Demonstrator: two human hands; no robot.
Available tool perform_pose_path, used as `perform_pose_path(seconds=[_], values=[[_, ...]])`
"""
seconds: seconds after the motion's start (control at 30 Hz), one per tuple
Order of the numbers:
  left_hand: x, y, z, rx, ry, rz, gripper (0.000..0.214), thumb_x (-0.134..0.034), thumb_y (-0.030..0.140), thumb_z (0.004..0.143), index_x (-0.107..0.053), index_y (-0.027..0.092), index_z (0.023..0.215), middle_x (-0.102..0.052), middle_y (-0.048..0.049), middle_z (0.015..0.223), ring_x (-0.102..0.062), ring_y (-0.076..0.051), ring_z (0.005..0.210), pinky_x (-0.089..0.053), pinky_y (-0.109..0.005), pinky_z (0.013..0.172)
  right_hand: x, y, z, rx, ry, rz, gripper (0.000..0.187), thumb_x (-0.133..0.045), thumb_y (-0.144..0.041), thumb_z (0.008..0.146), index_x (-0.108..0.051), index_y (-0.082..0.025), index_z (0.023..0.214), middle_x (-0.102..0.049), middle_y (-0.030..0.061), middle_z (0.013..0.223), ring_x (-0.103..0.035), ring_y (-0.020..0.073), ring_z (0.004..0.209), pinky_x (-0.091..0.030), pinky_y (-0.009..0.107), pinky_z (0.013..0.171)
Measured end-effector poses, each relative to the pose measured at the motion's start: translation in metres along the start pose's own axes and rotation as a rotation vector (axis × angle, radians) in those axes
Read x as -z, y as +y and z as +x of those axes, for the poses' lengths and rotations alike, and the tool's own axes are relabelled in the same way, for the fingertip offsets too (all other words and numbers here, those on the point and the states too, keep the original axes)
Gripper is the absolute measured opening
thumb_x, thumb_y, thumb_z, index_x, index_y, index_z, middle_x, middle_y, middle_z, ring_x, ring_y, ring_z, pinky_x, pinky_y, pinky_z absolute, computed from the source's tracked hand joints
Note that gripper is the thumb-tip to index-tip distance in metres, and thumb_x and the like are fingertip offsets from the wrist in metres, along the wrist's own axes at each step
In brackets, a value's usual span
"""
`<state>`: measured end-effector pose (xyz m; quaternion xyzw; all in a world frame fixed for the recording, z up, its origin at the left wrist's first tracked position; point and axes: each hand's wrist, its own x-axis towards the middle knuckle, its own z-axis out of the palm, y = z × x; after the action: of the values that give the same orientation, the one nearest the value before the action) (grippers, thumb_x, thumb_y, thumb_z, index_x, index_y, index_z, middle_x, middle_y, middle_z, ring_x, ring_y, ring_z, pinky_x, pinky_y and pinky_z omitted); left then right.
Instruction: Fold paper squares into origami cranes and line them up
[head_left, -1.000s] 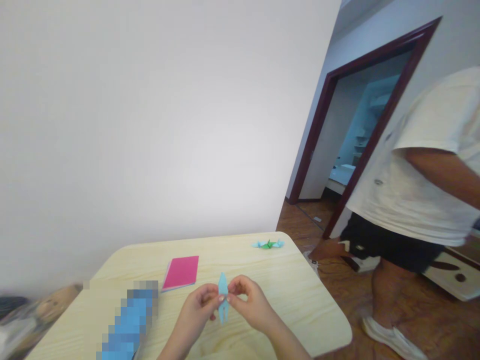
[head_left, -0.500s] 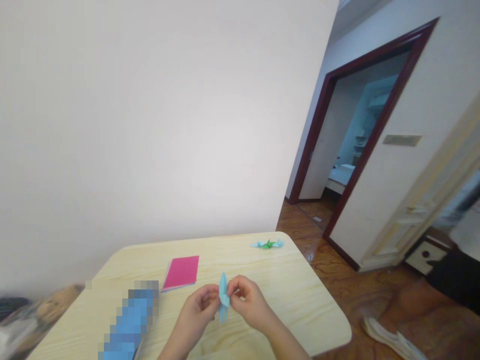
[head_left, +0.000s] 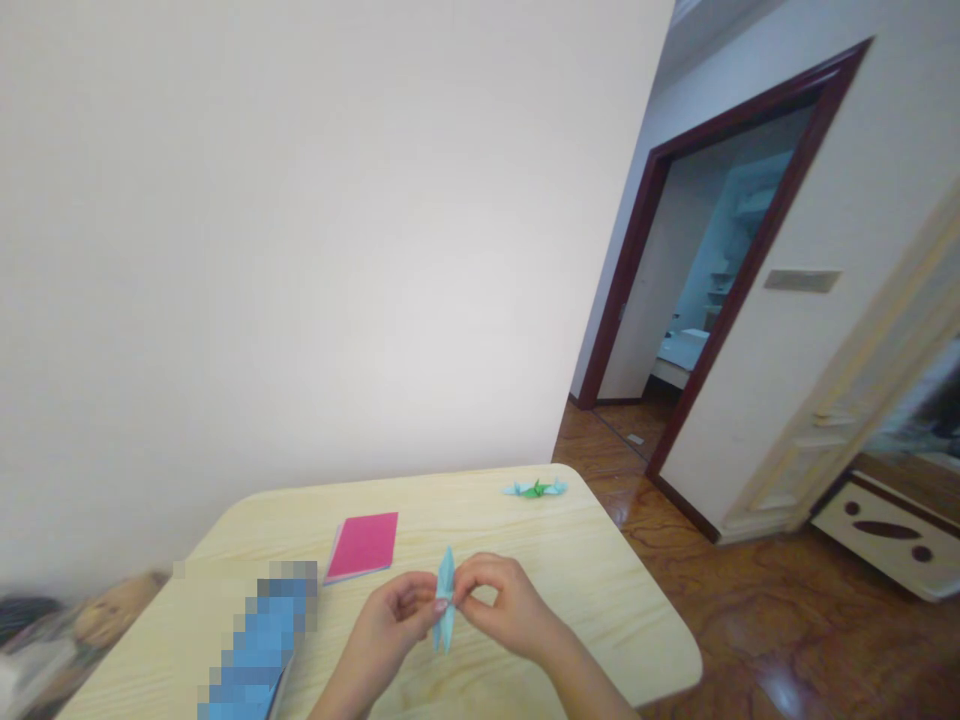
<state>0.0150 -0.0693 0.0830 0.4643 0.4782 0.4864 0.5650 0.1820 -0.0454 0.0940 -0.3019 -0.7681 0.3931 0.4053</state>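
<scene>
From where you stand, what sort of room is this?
Probably a room in a home: a wooden table by a plain wall, a parquet floor, a doorway into another room. The left hand and right hand pinch blue paper.

Soft, even daylight is spread over the scene, the wall (head_left: 300,250) beyond the grip being washed nearly white, and only a faint shadow is cast on the table (head_left: 600,600) beneath the pinched paper (head_left: 445,600). Glare is thrown off the floor (head_left: 750,620) right of the grip, and a cool blue cast is seen in the doorway (head_left: 720,290). Lines are bent toward the edges, the corner left of the grip is blurred, and a patch (head_left: 259,650) there is pixelated.
</scene>
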Motion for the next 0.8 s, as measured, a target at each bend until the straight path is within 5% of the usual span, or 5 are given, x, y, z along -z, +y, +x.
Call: perform_pose_path(seconds=[0.17,0.3,0.67,0.8], values=[[0.001,-0.003,0.001,-0.057,0.013,-0.001,0.03,-0.076,0.038,0.051,-0.064,0.017,0.068,-0.067,0.0001,0.057,-0.056,-0.012,0.049,-0.042,-0.022,0.049,-0.01,0.009,-0.002,-0.201,0.087,0.28,0.015,-0.06,-0.025,0.073,-0.058,-0.017,0.086,-0.063,0.0027,0.076,-0.06,0.0149,0.07,-0.047,0.027,0.064],[0.0,-0.004,-0.001,-0.105,0.014,0.034,0.03,-0.075,0.04,0.053,-0.064,0.017,0.068,-0.068,-0.0015,0.06,-0.06,-0.015,0.055,-0.046,-0.025,0.057,-0.015,0.011,-0.001,-0.277,0.096,0.194,0.019,-0.066,-0.032,0.068,-0.062,-0.015,0.075,-0.063,0.0016,0.067,-0.058,0.0143,0.063,-0.045,0.025,0.061],[-0.004,-0.009,-0.003,-0.172,0.089,0.08,0.029,-0.074,0.04,0.054,-0.059,0.018,0.067,-0.064,0.0007,0.059,-0.06,-0.016,0.057,-0.046,-0.024,0.055,-0.016,-0.001,-0.001,-0.196,0.188,-0.063,0.007,-0.062,-0.02,0.069,-0.061,-0.018,0.062,-0.059,-0.0011,0.061,-0.053,0.0123,0.058,-0.041,0.021,0.054],[-0.006,-0.011,-0.003,-0.272,0.167,0.007,0.03,-0.074,0.037,0.057,-0.049,0.021,0.06,-0.057,0.0056,0.054,-0.056,-0.012,0.053,-0.043,-0.021,0.05,-0.019,0.001,-0.001,-0.22,0.232,0.013,0.006,-0.062,-0.02,0.07,-0.057,-0.018,0.069,-0.057,-0.0025,0.062,-0.054,0.0119,0.059,-0.04,0.019,0.051]])
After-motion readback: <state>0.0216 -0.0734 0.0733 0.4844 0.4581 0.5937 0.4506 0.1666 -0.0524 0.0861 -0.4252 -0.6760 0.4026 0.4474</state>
